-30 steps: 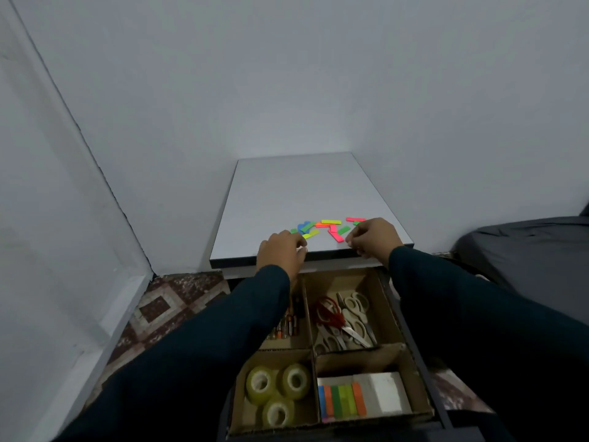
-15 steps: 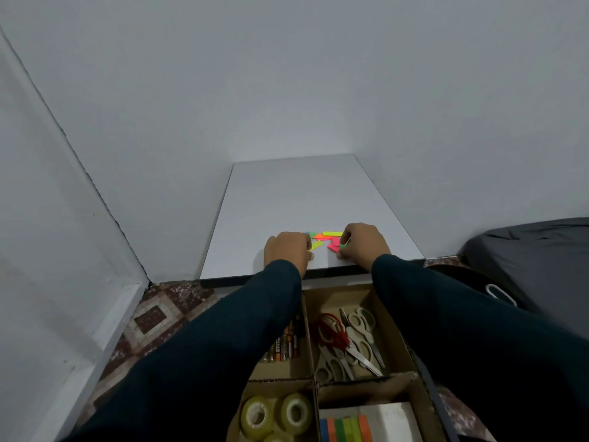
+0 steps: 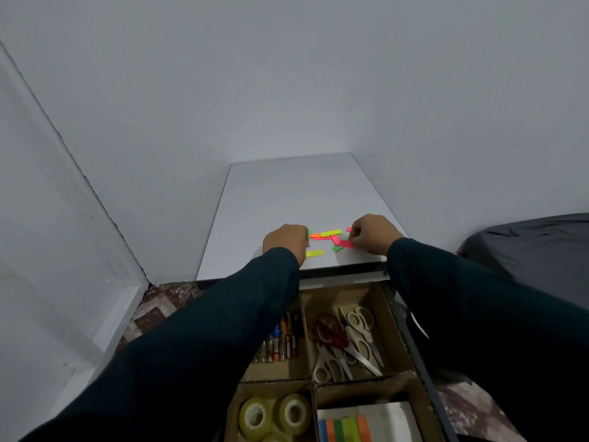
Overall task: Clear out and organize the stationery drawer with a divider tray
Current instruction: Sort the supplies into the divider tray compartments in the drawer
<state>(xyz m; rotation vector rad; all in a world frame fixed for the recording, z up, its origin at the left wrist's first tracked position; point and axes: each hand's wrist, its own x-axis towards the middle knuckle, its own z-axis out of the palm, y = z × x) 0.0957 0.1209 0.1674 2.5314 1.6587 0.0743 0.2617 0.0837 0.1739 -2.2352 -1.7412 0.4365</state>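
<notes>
Left hand (image 3: 284, 242) curled over little colored strips (image 3: 330, 233) on the white bench (image 3: 293, 193), grip hidden. Right hand (image 3: 373, 234) pinching a pink strip (image 3: 344, 243).

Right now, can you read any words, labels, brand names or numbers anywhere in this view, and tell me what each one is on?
No text can be read.
Pens in the divider tray: barrel markings too small and blurred to read.
Tape rolls, scissors, colored strips on the tabletop: no lettering visible.
</notes>
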